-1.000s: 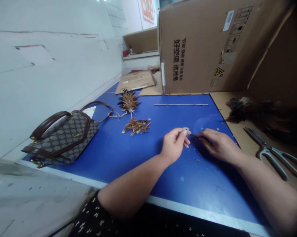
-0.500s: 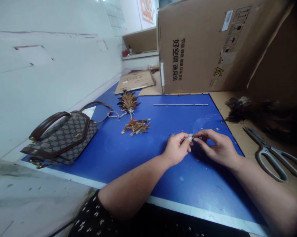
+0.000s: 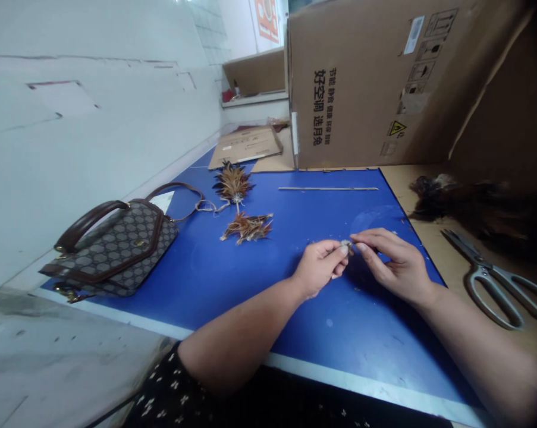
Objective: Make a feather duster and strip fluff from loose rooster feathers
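Over the blue table top (image 3: pixel 304 321), my left hand (image 3: pixel 324 267) is closed on a small feather (image 3: pixel 345 244), whose pale fluffy end sticks out past the thumb. Just to its right is my right hand (image 3: pixel 393 261), thumb and forefinger brought together at the fluffy end. Whatever lies between those fingertips is too small to make out. Farther off to the left lie a brown and black feather bundle (image 3: pixel 233 183) tied on a stick and a small pile of loose brown feathers (image 3: pixel 247 228).
A patterned handbag (image 3: pixel 121 249) stands at the left. Large scissors (image 3: pixel 486 267) and a dark feather heap (image 3: pixel 455 199) lie at the right. A thin stick (image 3: pixel 328 188) rests near the big cardboard box (image 3: pixel 361 107) at the back.
My right hand's fingertips have shifted slightly and its fingers are straighter. My left hand keeps its grip in nearly the same place.
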{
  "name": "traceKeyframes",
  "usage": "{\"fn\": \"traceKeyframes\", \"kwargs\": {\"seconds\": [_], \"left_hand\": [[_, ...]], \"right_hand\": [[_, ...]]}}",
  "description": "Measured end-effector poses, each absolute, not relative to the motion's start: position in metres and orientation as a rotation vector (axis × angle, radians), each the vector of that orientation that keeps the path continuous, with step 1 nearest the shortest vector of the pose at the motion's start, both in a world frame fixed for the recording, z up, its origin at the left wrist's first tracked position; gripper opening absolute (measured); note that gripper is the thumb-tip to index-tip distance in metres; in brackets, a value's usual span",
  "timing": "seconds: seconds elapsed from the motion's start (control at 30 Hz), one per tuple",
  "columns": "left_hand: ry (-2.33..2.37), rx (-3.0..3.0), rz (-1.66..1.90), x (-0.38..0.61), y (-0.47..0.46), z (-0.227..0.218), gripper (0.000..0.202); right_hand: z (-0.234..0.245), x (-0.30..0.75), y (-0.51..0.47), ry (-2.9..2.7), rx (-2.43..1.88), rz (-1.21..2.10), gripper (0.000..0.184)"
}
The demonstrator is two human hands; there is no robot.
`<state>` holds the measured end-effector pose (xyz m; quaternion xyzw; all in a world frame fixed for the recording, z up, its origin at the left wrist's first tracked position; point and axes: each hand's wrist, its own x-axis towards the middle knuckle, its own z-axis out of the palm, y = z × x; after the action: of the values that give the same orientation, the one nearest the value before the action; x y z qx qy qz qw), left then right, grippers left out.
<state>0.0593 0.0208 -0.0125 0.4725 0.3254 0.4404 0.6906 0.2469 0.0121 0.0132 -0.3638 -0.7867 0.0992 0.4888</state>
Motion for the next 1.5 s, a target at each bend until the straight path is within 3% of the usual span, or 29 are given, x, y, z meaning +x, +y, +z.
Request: {"fn": "traceKeyframes", "kwargs": {"seconds": [0.13,0.67,1.03,1.2,1.33,1.5], "left_hand": [[0.719,1.035,1.011,0.06,0.024,-0.018,0.04],[0.811,1.183,1.13,0.046,0.029,0.007,0.037],[0.647,1.197,0.688,0.043,0.025,-0.001,0.045],[0.601,1.218,0.652,0.044,0.022,-0.001,0.046],[0.597,1.261,0.756,0.045,0.022,0.005,0.045],[0.728,1.182,1.237,0.036,0.037,0.011,0.038]], "right_hand": [[0.011,0.246,0.013,-1.982,-0.815,0.325,0.035],[0.011,0.244,0.01,-1.975,-0.853,0.44,0.048],[0.021,0.256,0.013,-1.925,-0.868,0.808,0.018],[0.026,0.253,0.01,-1.917,-0.887,0.833,0.023],[0.019,0.242,0.006,-1.827,-0.94,0.753,0.023],[0.003,0.238,0.013,-1.825,-1.066,0.422,0.019]]}}
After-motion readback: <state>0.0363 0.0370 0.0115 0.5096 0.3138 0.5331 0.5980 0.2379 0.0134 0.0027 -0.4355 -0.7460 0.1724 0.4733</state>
